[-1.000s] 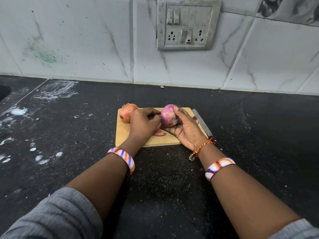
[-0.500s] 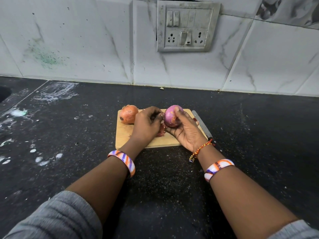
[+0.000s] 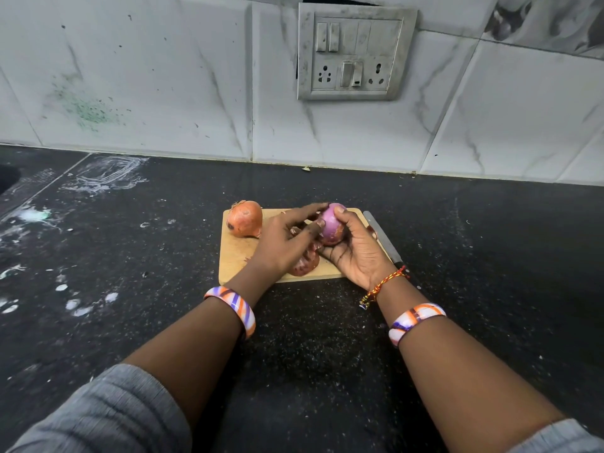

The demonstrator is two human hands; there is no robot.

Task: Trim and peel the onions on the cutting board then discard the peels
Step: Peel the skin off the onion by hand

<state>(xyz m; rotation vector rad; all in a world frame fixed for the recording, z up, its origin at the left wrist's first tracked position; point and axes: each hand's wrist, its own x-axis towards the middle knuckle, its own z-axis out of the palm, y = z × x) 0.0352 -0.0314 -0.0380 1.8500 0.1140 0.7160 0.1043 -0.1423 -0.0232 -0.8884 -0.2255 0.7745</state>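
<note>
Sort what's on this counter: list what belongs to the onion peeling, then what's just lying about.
Part of the job:
peeled onion, held in right hand, left hand picking at it
unpeeled onion
cutting board
loose peels
knife

Just there:
switch panel
white smears on the countertop

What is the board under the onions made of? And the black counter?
The cutting board looks like pale, unvarnished wood: tan, matte, with faint grain. The counter looks like polished black stone, perhaps granite: dark, with fine light speckles and a slight sheen.
</note>
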